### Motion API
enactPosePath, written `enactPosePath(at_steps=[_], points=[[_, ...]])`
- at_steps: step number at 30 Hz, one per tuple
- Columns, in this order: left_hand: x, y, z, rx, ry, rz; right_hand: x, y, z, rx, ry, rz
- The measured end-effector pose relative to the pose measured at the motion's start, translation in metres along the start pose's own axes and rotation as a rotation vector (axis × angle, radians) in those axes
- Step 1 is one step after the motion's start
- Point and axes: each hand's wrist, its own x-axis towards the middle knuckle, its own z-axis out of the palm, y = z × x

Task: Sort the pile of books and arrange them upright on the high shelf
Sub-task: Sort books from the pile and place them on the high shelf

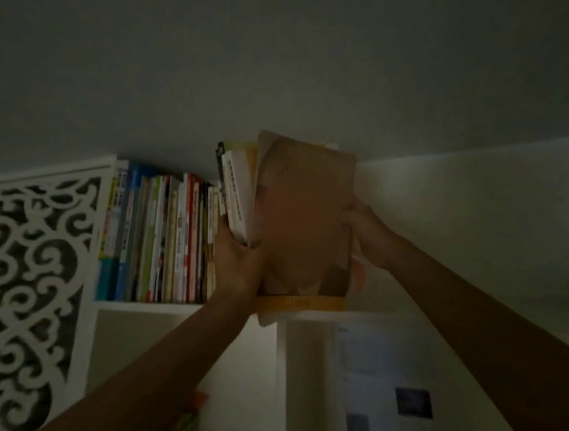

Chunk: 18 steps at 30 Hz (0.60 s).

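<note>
Brown matte cover of the book bundle (pixel 304 216) facing me, long axis upright, base at the high shelf (pixel 147 306) edge, my left hand (pixel 238 262) gripping its spine side, right hand (pixel 364 230) clasping the far edge, glossy upright books (pixel 158 237) just left.

The room was dim: a grey ceiling (pixel 286 49) above, a white fretwork panel (pixel 30 266) lower left, a pale wall (pixel 475 227) right.

Brown book (pixel 304 223): matt paper cover, plain (a few faint marks)
Shelved books (pixel 158 237): glossy printed paper spines
Shelf (pixel 147 306): smooth white painted board
Fretwork panel (pixel 30 266): white, smooth, cut-out scrolls
</note>
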Motion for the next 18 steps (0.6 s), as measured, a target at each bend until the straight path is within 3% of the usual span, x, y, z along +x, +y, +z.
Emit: enactPosePath(at_steps=[4,7,10,13,15,18], points=[[0.036,-0.046,0.019,0.196,0.169,0.051,0.044,0.026,0.009,-0.115,0.055,-0.031],[0.054,-0.08,0.032,0.338,0.158,-0.031,0.059,0.063,0.017,-0.286,0.047,-0.016],[0.056,-0.098,0.037,0.473,0.015,-0.06,0.057,0.085,0.025,-0.271,-0.069,0.099],[0.051,-0.105,0.023,0.377,-0.206,-0.087,0.053,0.077,0.028,0.007,-0.118,0.071],[0.048,-0.104,0.002,0.37,-0.265,0.013,0.052,0.067,0.031,0.025,-0.161,0.051],[0.053,-0.102,-0.031,0.63,-0.307,0.364,0.055,0.064,0.049,-0.259,-0.284,-0.041]])
